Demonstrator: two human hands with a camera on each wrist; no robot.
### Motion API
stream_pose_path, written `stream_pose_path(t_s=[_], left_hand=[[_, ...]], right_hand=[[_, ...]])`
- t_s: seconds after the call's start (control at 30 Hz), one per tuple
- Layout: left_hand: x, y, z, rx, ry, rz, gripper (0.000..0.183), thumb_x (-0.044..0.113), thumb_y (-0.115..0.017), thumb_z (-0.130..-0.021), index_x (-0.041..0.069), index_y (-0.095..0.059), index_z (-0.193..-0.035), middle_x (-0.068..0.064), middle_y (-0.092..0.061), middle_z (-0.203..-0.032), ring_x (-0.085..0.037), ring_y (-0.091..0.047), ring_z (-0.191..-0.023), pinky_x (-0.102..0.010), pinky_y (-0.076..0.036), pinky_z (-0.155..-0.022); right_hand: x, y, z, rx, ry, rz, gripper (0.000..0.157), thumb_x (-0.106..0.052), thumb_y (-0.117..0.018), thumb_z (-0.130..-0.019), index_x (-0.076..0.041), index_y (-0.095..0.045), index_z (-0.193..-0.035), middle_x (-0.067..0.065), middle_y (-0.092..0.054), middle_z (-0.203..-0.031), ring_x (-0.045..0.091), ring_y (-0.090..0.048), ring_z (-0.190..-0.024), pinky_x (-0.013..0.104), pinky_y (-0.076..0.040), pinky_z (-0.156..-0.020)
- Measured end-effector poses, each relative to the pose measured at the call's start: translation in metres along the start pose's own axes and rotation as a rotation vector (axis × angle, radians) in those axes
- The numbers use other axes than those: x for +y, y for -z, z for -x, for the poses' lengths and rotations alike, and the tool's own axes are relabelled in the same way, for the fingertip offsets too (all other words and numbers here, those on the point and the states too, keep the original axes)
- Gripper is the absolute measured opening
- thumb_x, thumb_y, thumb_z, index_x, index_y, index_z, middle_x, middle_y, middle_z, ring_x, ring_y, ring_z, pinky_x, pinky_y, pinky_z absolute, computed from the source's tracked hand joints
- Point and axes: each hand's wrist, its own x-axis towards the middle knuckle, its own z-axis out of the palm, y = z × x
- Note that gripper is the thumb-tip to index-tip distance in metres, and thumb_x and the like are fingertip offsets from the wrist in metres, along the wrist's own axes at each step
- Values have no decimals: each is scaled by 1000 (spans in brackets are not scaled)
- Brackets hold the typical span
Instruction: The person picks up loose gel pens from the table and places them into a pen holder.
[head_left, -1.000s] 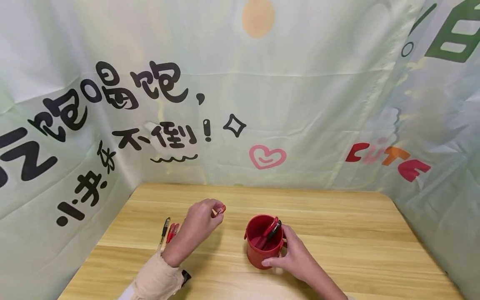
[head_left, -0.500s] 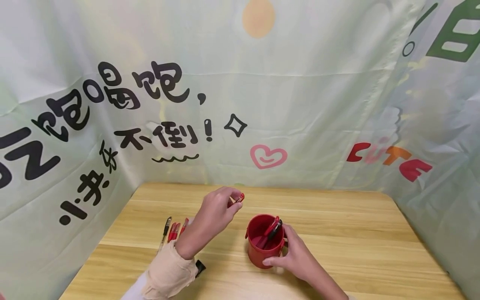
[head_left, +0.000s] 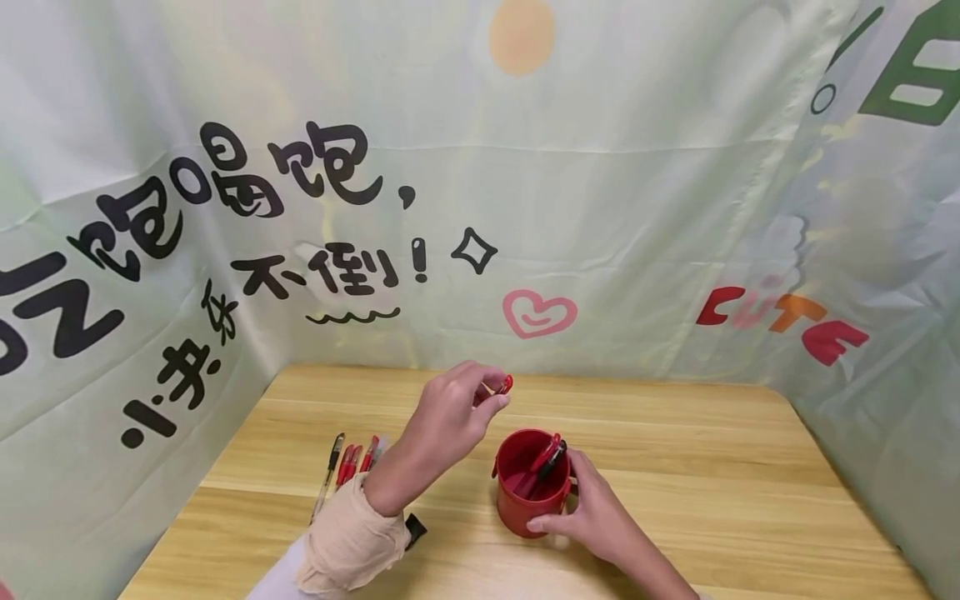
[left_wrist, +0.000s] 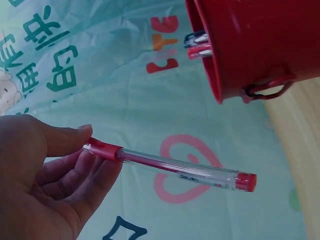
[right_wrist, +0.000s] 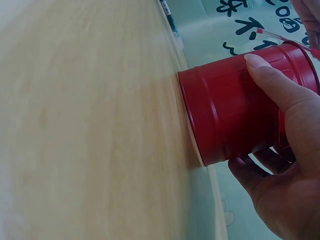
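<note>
My left hand (head_left: 450, 417) pinches a clear-barrelled pen with a red grip and red end cap (left_wrist: 180, 170), in the air to the upper left of a red bucket (head_left: 525, 512). In the left wrist view, thumb and fingers hold the pen at its red grip end, with the barrel pointing away from the hand. My right hand (head_left: 592, 508) grips the side of the bucket, thumb on the near wall and fingers round by the handle. A red pen (head_left: 543, 455) and a black pen (head_left: 553, 458) lean inside the bucket. Their lower ends are hard to make out.
Left of my forearm, a black pen (head_left: 334, 452) and several red pens (head_left: 347, 467) lie on the wooden table (head_left: 720, 483), partly hidden by the sleeve. Printed cloth (head_left: 615, 250) hangs round the table's back and sides.
My left hand has moved right and away, carrying the pen to near the bucket, uncovering more pens on the table. The right hand and bucket stay in place.
</note>
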Motion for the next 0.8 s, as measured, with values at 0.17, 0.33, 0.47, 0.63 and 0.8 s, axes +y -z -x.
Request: stream_pose_path(t_s=[0.17, 0.33, 0.47, 0.63, 0.8], left_hand=[[7, 1, -3, 32, -36, 55, 17, 10, -78, -92, 4, -74, -108, -5, -74, -97, -14, -74, -82, -27, -63, -75], [14, -1, -6, 65, -69, 105, 17, 8, -78, -92, 3, -74, -108, -7, -75, -99, -16, -74, -86, -25, -63, -76], [19, -3, -8, 89, -81, 134, 18, 8, -79, -91, 3, -74, -108, -6, -75, -100, -15, -74, -86, -22, -62, -77], [25, -8, -7, 108, -88, 191, 19, 9, -79, -91, 3, -73, -108, -6, -74, -100, -14, -74, -87, -19, -61, -80], [27, -20, -5, 83, -101, 233, 20, 9, -80, -90, 3, -73, -108, -7, -74, -98, -14, -74, -84, -17, -60, -79]], right_hand=[[1, 0, 0, 0, 5, -1, 103, -41, -100, -62, -15, -48, -147, 5, -58, -141, 23, -59, -129, 37, -57, -103], [1, 0, 0, 0, 11, -3, 102, -41, -99, -62, -15, -48, -146, 5, -58, -140, 23, -59, -129, 36, -57, -103], [2, 0, -1, -5, 10, 1, 101, -42, -99, -63, -17, -48, -146, 4, -58, -139, 22, -59, -128, 36, -57, -103], [2, 0, 0, -8, 19, 2, 100, -42, -99, -63, -18, -48, -146, 2, -59, -138, 21, -60, -127, 33, -57, -102], [2, 1, 0, -9, 30, -5, 98, -43, -98, -64, -18, -48, -145, 2, -58, -139, 20, -60, -126, 31, -56, -102]])
